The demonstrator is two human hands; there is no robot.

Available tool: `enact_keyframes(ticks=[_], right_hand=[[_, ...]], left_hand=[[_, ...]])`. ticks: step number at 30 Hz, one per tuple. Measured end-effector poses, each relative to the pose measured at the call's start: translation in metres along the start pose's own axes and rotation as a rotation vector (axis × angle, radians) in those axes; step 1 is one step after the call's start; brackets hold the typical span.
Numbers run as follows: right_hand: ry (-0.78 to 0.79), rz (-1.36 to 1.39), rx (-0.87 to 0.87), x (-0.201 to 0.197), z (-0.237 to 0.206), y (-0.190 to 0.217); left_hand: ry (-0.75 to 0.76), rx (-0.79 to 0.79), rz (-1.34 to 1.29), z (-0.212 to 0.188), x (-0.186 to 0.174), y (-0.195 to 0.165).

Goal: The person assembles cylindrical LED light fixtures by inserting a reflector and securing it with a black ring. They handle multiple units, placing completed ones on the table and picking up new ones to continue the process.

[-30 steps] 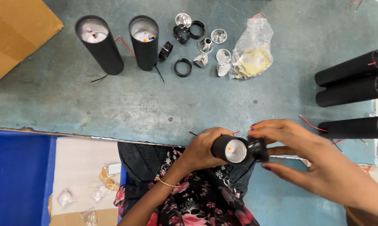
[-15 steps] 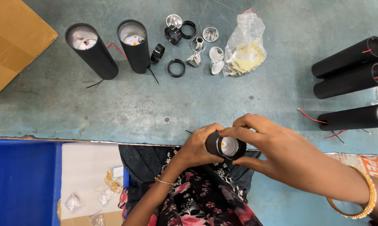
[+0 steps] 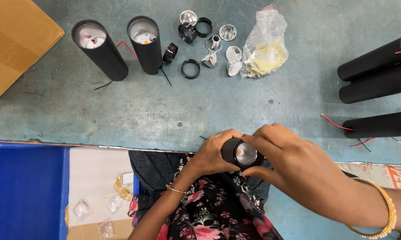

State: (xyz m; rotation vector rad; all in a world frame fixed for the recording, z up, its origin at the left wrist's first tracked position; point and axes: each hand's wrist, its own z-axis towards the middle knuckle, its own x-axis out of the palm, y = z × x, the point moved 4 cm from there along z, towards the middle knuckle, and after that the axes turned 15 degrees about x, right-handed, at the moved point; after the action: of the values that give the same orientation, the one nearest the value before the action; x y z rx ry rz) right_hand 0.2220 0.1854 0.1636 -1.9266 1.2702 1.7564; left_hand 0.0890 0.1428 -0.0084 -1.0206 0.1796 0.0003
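Observation:
A black cylindrical lamp housing (image 3: 238,153) with a silver reflector and an orange light chip in its open end is held at the near edge of the blue-green table (image 3: 165,111). My left hand (image 3: 211,153) wraps around its body from the left. My right hand (image 3: 293,166) grips its front rim from the right, fingers curled over the top. A thin bracelet sits on my left wrist and gold bangles on my right.
Two upright black tubes (image 3: 98,49) (image 3: 146,42) stand at the back left. Black rings (image 3: 190,69), silver reflectors (image 3: 229,32) and a clear plastic bag (image 3: 265,46) lie behind. Three black tubes with red wires (image 3: 378,73) lie at right. A cardboard box (image 3: 14,40) is far left, a blue bin (image 3: 25,191) below.
My right hand has moved left and closed over the lamp's front rim. The small black part it held beside the lamp is no longer visible.

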Motion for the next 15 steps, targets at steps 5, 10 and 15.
enact_keyframes(ticks=[5, 10, 15], right_hand=[[-0.007, -0.01, -0.004, 0.0006, -0.0046, 0.0022], [0.013, -0.071, 0.024, 0.0017, -0.0053, 0.0026], [-0.046, -0.17, -0.053, -0.0008, -0.0046, 0.0087]], left_hand=[[-0.004, 0.025, -0.011, 0.0001, -0.0006, -0.0017], [-0.018, 0.036, -0.014, 0.0008, -0.0003, -0.0029], [0.001, 0.011, 0.007, 0.0005, 0.0005, -0.0015]])
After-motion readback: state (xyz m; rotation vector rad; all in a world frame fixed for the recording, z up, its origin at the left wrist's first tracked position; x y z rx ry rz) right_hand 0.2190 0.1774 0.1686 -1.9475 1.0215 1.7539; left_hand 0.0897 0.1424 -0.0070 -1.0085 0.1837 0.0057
